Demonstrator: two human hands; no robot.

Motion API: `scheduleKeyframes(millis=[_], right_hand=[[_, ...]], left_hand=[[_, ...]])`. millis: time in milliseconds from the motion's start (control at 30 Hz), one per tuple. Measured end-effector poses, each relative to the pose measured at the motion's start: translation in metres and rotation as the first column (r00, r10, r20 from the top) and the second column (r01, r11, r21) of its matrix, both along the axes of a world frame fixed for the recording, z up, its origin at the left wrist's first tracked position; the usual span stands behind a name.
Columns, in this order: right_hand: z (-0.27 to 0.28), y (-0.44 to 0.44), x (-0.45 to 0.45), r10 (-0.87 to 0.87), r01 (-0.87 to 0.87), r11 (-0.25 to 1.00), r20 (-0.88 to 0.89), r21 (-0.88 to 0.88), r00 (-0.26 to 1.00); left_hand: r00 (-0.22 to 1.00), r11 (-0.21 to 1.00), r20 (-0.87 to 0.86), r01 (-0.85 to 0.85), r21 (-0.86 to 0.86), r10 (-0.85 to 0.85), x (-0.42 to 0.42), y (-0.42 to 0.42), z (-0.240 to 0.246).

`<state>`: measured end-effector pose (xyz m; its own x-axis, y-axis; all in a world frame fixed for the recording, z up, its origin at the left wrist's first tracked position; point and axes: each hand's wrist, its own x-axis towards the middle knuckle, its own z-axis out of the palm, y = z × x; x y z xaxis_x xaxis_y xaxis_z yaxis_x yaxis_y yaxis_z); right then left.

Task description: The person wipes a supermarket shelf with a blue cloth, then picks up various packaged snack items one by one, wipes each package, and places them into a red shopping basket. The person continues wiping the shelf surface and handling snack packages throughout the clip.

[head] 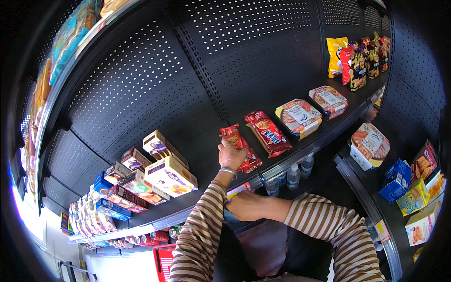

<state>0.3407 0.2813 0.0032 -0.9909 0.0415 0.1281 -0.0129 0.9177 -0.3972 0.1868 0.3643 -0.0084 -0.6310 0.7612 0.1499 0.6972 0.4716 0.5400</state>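
Note:
My left hand (232,155), with a bracelet at its wrist, rests with its fingers on a red snack packet (251,159) lying on the black shelf (211,169). Whether it grips the packet or only touches it is unclear. Lower down, my right hand (245,206) is closed around something blue (230,215) at the shelf's front edge, mostly hidden by the hand; I cannot tell what it is. To the right of the left hand lies a larger red biscuit packet (269,135), with a plastic-topped food tray (299,116) beyond it.
Boxed snacks (171,176) stand on the left part of the shelf, near bagged snacks (90,215). Another food tray (328,100) and upright snack bags (357,67) are at the right. Water bottles (293,176) stand below. A side shelf holds a food box (369,146). A red basket (164,262) is lower left.

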Motion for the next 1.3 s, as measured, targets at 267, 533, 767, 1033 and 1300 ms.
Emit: scheduleKeyframes(millis=[267, 533, 767, 1033, 1300], right_hand=[[0.017, 0.025, -0.003, -0.22, 0.183, 0.932, -0.088, -0.314, 0.971], [0.03, 0.083, -0.013, -0.811, 0.158, 0.534, -0.451, -0.83, 0.374], [0.025, 0.059, -0.052, -0.74, 0.13, 0.649, -0.581, -0.75, 0.34], [0.015, 0.019, -0.077, -0.407, 0.159, 0.896, -0.621, -0.416, 0.67], [0.018, -0.015, -0.065, -0.258, 0.009, 0.932, -0.643, -0.363, 0.721]], left_hand=[[0.444, 0.844, 0.817, -0.209, 0.494, -0.368, -0.026, -0.05, 0.024], [0.023, 0.907, 0.931, -0.215, 0.361, -0.365, -0.056, -0.119, 0.024], [0.099, 0.928, 0.926, -0.047, 0.37, -0.365, -0.005, -0.143, 0.015], [-0.07, 0.902, 0.916, -0.22, 0.372, -0.394, -0.021, -0.147, 0.012], [-0.222, 0.864, 0.865, -0.356, 0.357, -0.449, -0.042, -0.145, -0.003]])
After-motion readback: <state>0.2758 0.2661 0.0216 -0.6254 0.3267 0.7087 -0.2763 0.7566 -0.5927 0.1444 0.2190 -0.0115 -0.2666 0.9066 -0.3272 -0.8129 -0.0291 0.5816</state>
